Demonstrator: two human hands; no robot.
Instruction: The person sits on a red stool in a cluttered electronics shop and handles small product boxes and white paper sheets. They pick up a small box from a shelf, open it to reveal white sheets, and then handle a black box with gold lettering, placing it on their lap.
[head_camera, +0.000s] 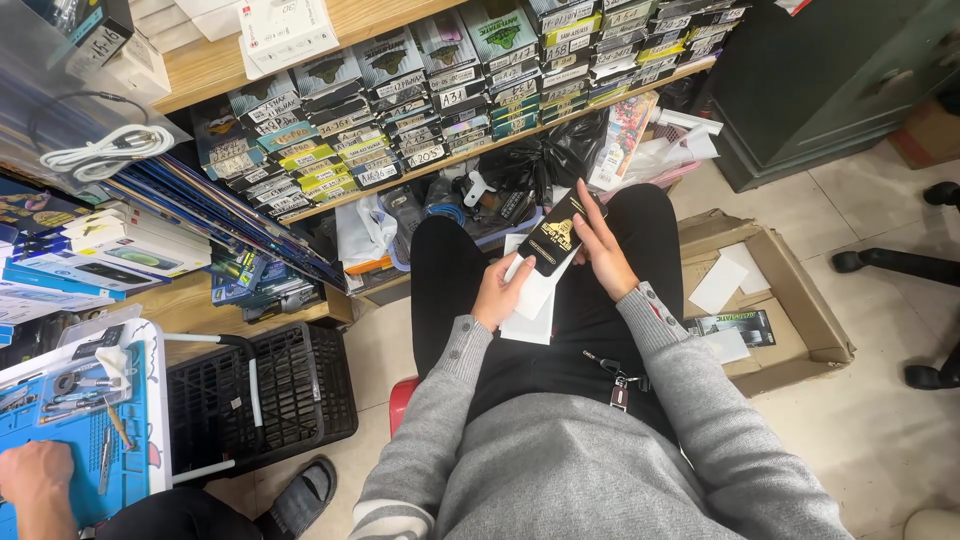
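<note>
Head view. The person sits with both legs in black trousers, arms in grey knit sleeves, hands meeting over the lap.

Left hand (497, 292): fingers curled closed around the lower end of a white sleeve (533, 295), a flat paper or card piece that lies along the left thigh. The thumb rests on its top face.

Right hand (600, 250): fingers extended and loosely bent, gripping the right edge of a black flat package (557, 235) with gold print. The package is tilted, its lower end overlapping the white sleeve and its upper end pointing toward the shelf.

Surroundings: a wooden shelf (200, 70) ahead carries rows of small labelled boxes (440, 100) stacked on edge. A cardboard box (790, 300) stands on the tiled floor just beside the right leg, holding white sheets and one dark package. A black plastic crate (270, 395) stands to the left of the person. A key clip (615, 385) hangs at the waist. At lower left, another person's hand (35, 475) rests on a blue work mat (80, 450) with small tools.
</note>
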